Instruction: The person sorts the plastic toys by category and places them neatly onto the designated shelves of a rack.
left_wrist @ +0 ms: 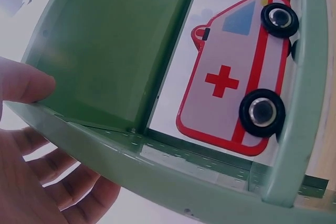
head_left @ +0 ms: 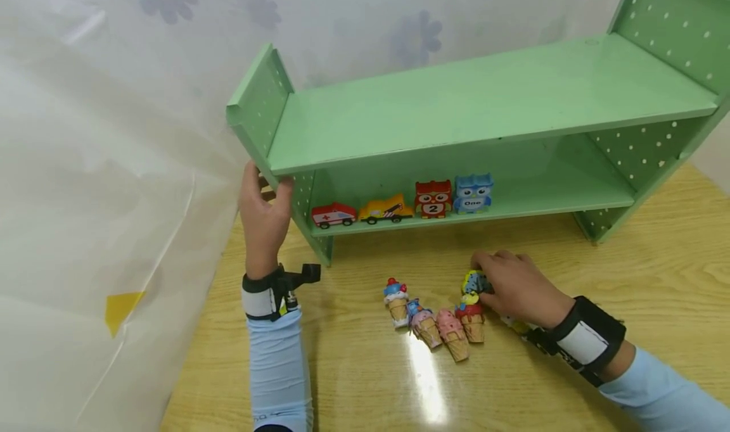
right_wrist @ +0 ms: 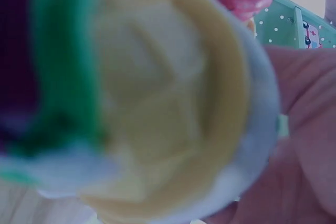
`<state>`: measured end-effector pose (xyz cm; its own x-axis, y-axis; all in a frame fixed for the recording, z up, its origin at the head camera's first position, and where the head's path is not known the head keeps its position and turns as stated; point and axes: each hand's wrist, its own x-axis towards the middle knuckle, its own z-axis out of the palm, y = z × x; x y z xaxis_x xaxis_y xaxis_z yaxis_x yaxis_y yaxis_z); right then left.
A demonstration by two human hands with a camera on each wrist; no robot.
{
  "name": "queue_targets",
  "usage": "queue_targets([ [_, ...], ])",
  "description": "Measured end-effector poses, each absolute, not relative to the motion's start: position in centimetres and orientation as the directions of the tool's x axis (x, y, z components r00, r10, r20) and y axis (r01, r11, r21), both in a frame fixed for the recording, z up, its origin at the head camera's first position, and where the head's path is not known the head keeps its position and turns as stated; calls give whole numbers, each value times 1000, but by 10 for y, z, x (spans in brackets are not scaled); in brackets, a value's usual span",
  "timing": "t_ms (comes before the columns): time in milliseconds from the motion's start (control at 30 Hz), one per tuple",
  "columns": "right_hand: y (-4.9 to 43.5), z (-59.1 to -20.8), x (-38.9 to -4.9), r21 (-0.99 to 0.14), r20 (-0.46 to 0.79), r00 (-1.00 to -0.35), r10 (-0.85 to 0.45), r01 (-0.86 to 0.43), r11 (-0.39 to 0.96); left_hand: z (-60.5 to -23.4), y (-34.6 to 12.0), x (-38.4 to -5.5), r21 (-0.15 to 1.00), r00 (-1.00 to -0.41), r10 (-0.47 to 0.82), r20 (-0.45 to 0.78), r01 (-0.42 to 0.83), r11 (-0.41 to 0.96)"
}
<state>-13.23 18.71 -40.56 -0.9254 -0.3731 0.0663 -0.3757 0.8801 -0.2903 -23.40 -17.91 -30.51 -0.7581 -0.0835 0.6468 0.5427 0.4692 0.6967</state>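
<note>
My left hand (head_left: 265, 220) grips the left side panel (left_wrist: 131, 169) of a green toy shelf (head_left: 485, 102), thumb on the inner side and fingers on the outer side. My right hand (head_left: 521, 286) rests low over the table, its fingers curled round a blue-and-yellow-topped toy ice cream cone (head_left: 473, 282). Close beside it lies a red-and-yellow-topped toy cone (head_left: 471, 321). A pink toy cone (head_left: 452, 334), a purple-pink one (head_left: 424, 326) and a red-tipped blue-and-white one (head_left: 397, 304) lie to the left. Another toy cone (right_wrist: 152, 98) looms blurred in the right wrist view.
On the lower shelf stand a toy ambulance (head_left: 333, 216), a yellow toy tow truck (head_left: 386, 210), a red owl block (head_left: 433, 199) and a blue owl block (head_left: 473, 194). A plastic sheet (head_left: 114, 197) covers the left side. The wooden table (head_left: 353, 381) reflects light.
</note>
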Motion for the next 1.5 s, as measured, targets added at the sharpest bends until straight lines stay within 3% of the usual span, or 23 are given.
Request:
queue_targets([
  [333,191,-405,-132,-312,185,-902,-391,-431,846,-306,-179,-235,695,-756,-88,649,542,471],
  [800,191,-404,-131,-368,179,-908,-378,-418,830,-309,-181,-233,702,-760,-95,643,536,468],
  [1200,194,-392,-127,-380,261,-887,-381,-457,804,-308,-181,-234,700,-757,-94,647,540,468],
  [1500,206,-362,-120,-318,477,-805,-353,-533,784,-306,-179,-234,703,-757,-89,647,547,454],
])
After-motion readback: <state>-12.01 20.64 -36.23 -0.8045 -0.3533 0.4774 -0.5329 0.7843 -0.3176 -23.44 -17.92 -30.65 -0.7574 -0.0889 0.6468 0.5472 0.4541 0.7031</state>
